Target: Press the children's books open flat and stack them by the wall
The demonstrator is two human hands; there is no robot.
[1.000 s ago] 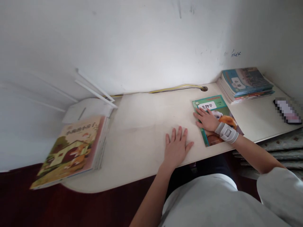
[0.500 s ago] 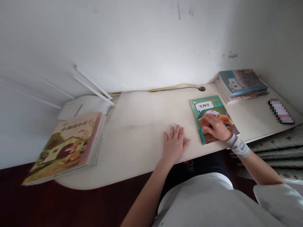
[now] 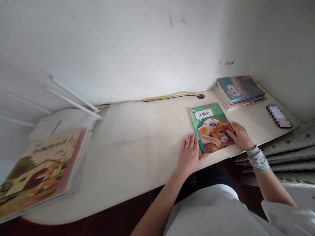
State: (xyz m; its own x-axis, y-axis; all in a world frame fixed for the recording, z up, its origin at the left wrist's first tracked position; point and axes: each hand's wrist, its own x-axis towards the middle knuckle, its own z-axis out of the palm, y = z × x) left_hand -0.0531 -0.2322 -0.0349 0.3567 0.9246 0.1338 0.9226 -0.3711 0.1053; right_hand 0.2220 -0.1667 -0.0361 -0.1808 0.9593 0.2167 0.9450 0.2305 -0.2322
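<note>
A green biology textbook [image 3: 214,131] with two monkeys on its cover lies flat and closed near the front edge of the desk [image 3: 137,157]. My left hand [image 3: 190,153] rests palm down beside the book's left edge, fingers stretched out, thumb by the lower left corner. My right hand [image 3: 241,135], with a grey band round the wrist, lies at the book's right edge. Its fingers are extended and the thumb reaches over the cover. Neither hand is wrapped round the book.
A stack of books [image 3: 241,90] stands at the back right, and a phone [image 3: 280,116] lies to its right. Picture books [image 3: 44,167] are piled at the left, before a white router [image 3: 66,121] with antennas. Cables [image 3: 167,96] run along the wall to a desk hole [image 3: 201,96].
My right hand has slid off the cover's middle to the book's right edge, uncovering the monkeys. My left hand has moved right, up to the book's left edge. The view has shifted right.
</note>
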